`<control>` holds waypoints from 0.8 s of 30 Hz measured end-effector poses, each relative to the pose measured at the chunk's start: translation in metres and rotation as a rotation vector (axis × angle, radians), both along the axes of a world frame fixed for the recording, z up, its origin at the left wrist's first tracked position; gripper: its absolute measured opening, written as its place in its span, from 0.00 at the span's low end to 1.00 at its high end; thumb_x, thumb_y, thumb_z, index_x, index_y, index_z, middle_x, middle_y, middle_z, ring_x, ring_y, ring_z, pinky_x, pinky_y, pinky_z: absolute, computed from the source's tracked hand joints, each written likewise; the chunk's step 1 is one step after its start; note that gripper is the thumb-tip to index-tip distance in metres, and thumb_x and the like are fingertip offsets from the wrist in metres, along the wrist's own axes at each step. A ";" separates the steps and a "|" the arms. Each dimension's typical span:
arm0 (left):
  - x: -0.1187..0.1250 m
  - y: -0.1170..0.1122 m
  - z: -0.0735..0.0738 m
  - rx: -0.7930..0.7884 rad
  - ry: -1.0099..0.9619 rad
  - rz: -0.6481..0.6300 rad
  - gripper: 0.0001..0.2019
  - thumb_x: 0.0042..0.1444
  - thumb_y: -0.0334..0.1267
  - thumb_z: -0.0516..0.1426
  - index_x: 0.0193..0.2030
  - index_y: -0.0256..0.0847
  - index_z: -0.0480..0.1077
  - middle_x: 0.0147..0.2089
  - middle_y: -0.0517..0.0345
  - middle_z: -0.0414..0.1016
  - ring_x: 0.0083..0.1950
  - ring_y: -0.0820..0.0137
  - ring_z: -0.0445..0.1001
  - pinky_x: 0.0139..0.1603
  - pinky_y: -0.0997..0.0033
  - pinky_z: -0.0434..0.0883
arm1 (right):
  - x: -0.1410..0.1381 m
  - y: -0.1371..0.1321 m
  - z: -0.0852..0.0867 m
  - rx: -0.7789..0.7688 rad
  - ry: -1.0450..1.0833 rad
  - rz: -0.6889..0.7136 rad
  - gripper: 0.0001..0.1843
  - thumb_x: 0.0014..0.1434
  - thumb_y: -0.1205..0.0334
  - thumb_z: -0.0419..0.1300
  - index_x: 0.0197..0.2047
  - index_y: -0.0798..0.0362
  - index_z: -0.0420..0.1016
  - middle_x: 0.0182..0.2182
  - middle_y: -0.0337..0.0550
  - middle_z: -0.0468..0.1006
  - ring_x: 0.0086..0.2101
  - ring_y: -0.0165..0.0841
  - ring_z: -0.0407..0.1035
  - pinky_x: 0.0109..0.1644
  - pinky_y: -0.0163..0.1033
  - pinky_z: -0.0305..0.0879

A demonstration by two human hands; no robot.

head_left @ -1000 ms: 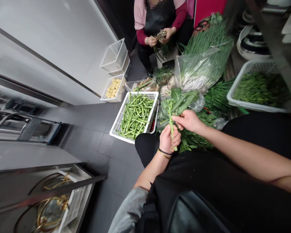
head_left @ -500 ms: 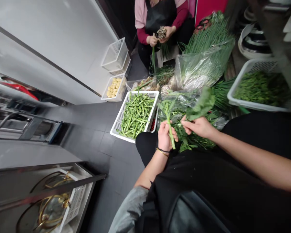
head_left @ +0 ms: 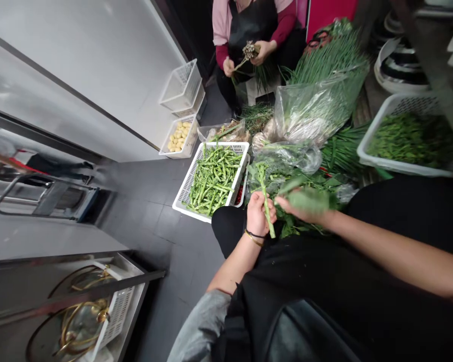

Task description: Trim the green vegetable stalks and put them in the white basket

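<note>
- L hand (head_left: 260, 215): fingers curled round a green stalk (head_left: 264, 187), so def gripping it. Stalk is tilted a bit, flowery-looking top up past the fist, cut-looking end poking out below, just above the person's lap
- R hand (head_left: 305, 216): just beside the L one, pretty blurry. A big green leaf (head_left: 309, 199) overlaps it, but can't tell if the fingers are pinched on it or spread, sry
- under/behind both hands: heap of leafy greens (head_left: 287, 227), w/ a clear plastic bag (head_left: 302, 153) right behind
- white basket (head_left: 191, 176) on the L by the knee, loaded w/ green stems (head_left: 213, 176). Stalk in hand is outside it, to the R
- past that basket: smaller white crate (head_left: 189, 143) w/ pale yellow round-ish veg (head_left: 178, 137)
- far R: another white basket (head_left: 367, 131) w/ more greens (head_left: 407, 141)
- up top: co-worker in a dark apron (head_left: 252, 25), both hands on a thin-stemmed bunch (head_left: 250, 49), nr a big clear bag (head_left: 313, 108) of long green stems w/ white ends
</note>
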State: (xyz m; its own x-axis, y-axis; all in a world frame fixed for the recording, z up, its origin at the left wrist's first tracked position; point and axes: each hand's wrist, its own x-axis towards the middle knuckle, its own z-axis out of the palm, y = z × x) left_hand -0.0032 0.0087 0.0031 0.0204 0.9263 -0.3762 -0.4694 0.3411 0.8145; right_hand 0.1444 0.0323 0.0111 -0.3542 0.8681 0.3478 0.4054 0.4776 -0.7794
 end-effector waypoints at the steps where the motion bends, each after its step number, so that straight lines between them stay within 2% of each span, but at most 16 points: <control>1: 0.001 -0.001 -0.001 0.040 0.049 -0.012 0.16 0.51 0.50 0.58 0.35 0.42 0.58 0.21 0.68 0.64 0.13 0.80 0.58 0.12 0.82 0.52 | 0.001 0.006 0.002 -0.010 -0.022 -0.037 0.23 0.59 0.51 0.50 0.19 0.51 0.71 0.16 0.39 0.72 0.21 0.28 0.65 0.25 0.31 0.61; 4: 0.006 -0.008 -0.005 0.174 0.279 -0.029 0.16 0.53 0.51 0.58 0.36 0.42 0.60 0.23 0.67 0.66 0.16 0.80 0.60 0.14 0.82 0.54 | -0.002 0.030 0.005 -0.063 -0.164 -0.141 0.23 0.58 0.49 0.53 0.17 0.52 0.69 0.14 0.42 0.70 0.21 0.33 0.68 0.25 0.34 0.60; 7: 0.009 -0.013 -0.010 0.224 0.416 0.000 0.15 0.53 0.50 0.58 0.37 0.41 0.62 0.23 0.67 0.65 0.17 0.81 0.60 0.16 0.82 0.55 | -0.012 0.045 0.005 -0.099 -0.263 -0.214 0.21 0.55 0.46 0.55 0.20 0.53 0.71 0.18 0.47 0.73 0.25 0.38 0.71 0.28 0.37 0.60; 9: 0.008 -0.012 -0.013 0.183 0.341 0.013 0.15 0.53 0.49 0.59 0.37 0.41 0.62 0.23 0.66 0.65 0.18 0.81 0.60 0.16 0.81 0.55 | -0.016 0.042 0.002 -0.058 -0.211 -0.183 0.18 0.56 0.49 0.53 0.25 0.54 0.73 0.23 0.49 0.75 0.28 0.39 0.71 0.31 0.38 0.62; 11: 0.004 -0.008 -0.012 0.117 0.177 0.041 0.14 0.52 0.47 0.59 0.35 0.41 0.61 0.24 0.65 0.65 0.17 0.81 0.58 0.16 0.81 0.54 | -0.015 0.033 -0.002 0.006 -0.109 0.000 0.17 0.56 0.50 0.53 0.29 0.54 0.73 0.26 0.48 0.74 0.29 0.37 0.70 0.34 0.39 0.62; 13: -0.003 -0.002 -0.006 0.052 -0.005 0.034 0.13 0.52 0.46 0.59 0.34 0.40 0.61 0.23 0.66 0.61 0.17 0.81 0.55 0.15 0.81 0.52 | -0.009 0.022 -0.006 -0.041 0.028 0.164 0.16 0.54 0.48 0.55 0.28 0.53 0.71 0.25 0.45 0.73 0.28 0.35 0.68 0.35 0.39 0.63; 14: -0.007 0.000 -0.002 0.030 -0.085 0.005 0.13 0.52 0.45 0.59 0.35 0.40 0.62 0.22 0.66 0.58 0.17 0.82 0.54 0.14 0.81 0.51 | -0.005 0.019 -0.007 -0.104 0.085 0.191 0.17 0.55 0.47 0.55 0.26 0.52 0.69 0.23 0.43 0.72 0.26 0.33 0.67 0.34 0.38 0.63; 17: -0.012 0.002 0.012 0.015 -0.250 -0.159 0.12 0.53 0.44 0.58 0.38 0.41 0.62 0.22 0.67 0.56 0.16 0.81 0.52 0.11 0.83 0.48 | 0.003 0.018 -0.009 -0.376 0.252 0.084 0.22 0.58 0.43 0.51 0.22 0.52 0.64 0.16 0.38 0.67 0.19 0.29 0.62 0.28 0.37 0.63; 20: -0.006 -0.003 0.016 0.040 -0.223 -0.258 0.12 0.54 0.45 0.56 0.39 0.41 0.62 0.22 0.66 0.60 0.15 0.80 0.55 0.11 0.83 0.52 | 0.003 0.031 -0.006 -0.576 0.369 0.070 0.25 0.58 0.41 0.50 0.21 0.52 0.64 0.15 0.38 0.67 0.17 0.29 0.62 0.24 0.36 0.62; 21: -0.003 -0.005 0.014 0.049 -0.177 -0.267 0.12 0.55 0.46 0.56 0.39 0.41 0.61 0.23 0.65 0.62 0.15 0.80 0.57 0.11 0.82 0.54 | 0.001 0.035 -0.005 -0.591 0.361 0.075 0.26 0.57 0.41 0.51 0.20 0.53 0.64 0.15 0.39 0.67 0.17 0.29 0.62 0.25 0.36 0.62; 22: 0.000 -0.006 0.012 0.059 -0.121 -0.265 0.13 0.54 0.47 0.56 0.39 0.41 0.61 0.23 0.65 0.64 0.15 0.79 0.60 0.11 0.81 0.56 | -0.001 0.039 -0.003 -0.541 0.309 0.073 0.26 0.58 0.42 0.50 0.18 0.53 0.64 0.14 0.40 0.67 0.17 0.29 0.62 0.26 0.36 0.63; 24: 0.003 -0.007 0.005 0.065 -0.011 -0.245 0.15 0.53 0.49 0.57 0.37 0.39 0.62 0.23 0.63 0.66 0.16 0.77 0.63 0.12 0.81 0.58 | -0.005 0.039 -0.002 -0.343 0.174 0.041 0.27 0.60 0.43 0.48 0.17 0.52 0.64 0.14 0.40 0.66 0.18 0.29 0.62 0.27 0.37 0.62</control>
